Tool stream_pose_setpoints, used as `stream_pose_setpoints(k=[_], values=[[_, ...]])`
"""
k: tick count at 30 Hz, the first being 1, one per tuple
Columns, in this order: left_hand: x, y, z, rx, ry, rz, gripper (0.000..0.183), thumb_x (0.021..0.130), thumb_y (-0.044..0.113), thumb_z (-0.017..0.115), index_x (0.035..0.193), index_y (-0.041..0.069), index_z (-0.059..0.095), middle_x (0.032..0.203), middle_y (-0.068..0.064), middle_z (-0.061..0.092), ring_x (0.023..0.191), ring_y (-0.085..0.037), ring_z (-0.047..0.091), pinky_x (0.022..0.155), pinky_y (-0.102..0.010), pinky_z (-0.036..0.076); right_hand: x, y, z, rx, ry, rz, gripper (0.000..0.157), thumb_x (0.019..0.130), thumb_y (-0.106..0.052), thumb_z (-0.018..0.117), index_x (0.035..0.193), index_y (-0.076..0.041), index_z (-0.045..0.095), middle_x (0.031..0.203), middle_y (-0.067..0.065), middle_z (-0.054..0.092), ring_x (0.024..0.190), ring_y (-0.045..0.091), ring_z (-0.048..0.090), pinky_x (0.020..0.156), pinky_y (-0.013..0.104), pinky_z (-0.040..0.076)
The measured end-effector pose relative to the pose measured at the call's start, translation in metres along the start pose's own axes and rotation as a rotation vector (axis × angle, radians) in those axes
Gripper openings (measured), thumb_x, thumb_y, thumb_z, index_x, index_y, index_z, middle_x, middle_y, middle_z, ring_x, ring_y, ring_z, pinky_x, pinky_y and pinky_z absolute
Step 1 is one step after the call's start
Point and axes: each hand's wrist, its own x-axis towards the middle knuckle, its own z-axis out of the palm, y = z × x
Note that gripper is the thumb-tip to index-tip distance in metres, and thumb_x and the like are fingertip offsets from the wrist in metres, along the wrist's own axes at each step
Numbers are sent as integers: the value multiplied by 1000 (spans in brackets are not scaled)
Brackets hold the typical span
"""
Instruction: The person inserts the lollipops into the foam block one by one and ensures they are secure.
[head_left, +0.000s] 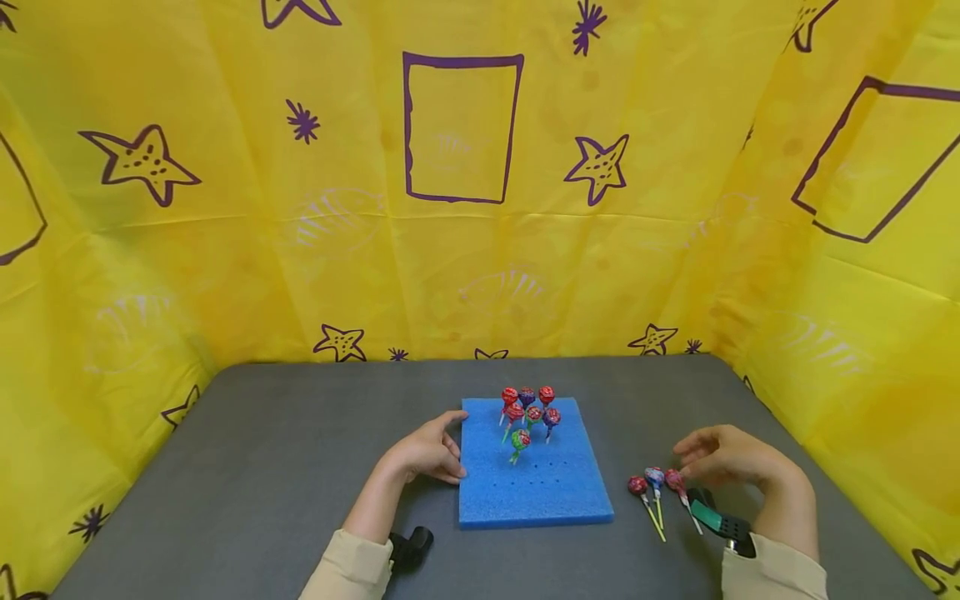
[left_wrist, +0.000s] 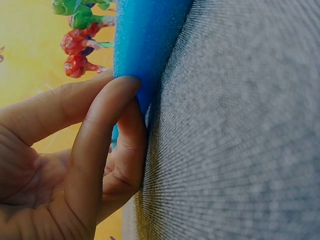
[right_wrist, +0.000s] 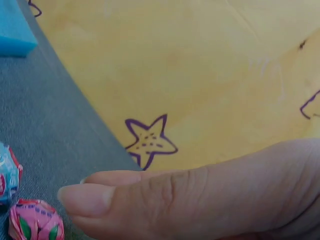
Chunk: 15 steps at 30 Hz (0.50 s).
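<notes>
A blue foam board point(head_left: 536, 492) with rows of small holes lies on the table. Several wrapped lollipops point(head_left: 521, 440) stand in its far half, with red, purple and green wrappers. My left hand point(head_left: 431, 450) rests its fingertips along the board's left edge; in the left wrist view the thumb point(left_wrist: 122, 92) presses the foam's side. To the right of the board lie three lollipops: a dark red one point(head_left: 637, 486), a blue one point(head_left: 655, 477) and a pink one point(head_left: 675, 480). Beside the pink one's head is my right hand point(head_left: 731, 457), thumb and fingers apart.
The grey table point(head_left: 322, 467) is enclosed by a yellow curtain point(head_left: 480, 275) with purple drawings at the back and sides. A black strap mount point(head_left: 411, 548) sits at my left wrist, and a green and black one point(head_left: 720, 521) at my right.
</notes>
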Motion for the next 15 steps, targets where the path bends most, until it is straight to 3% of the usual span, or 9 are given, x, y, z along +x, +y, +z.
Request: stream_pose_setpoints(k=[15], values=[[-1,1,2,13,9,0,92,76,-14,73,153,11,31,88,-12,52,65,-18,62,61,-32,63,4,14,4,46,-72,62,50,91,-24,69,125,11,56,114,8,69,100,17,63,87,47,60]])
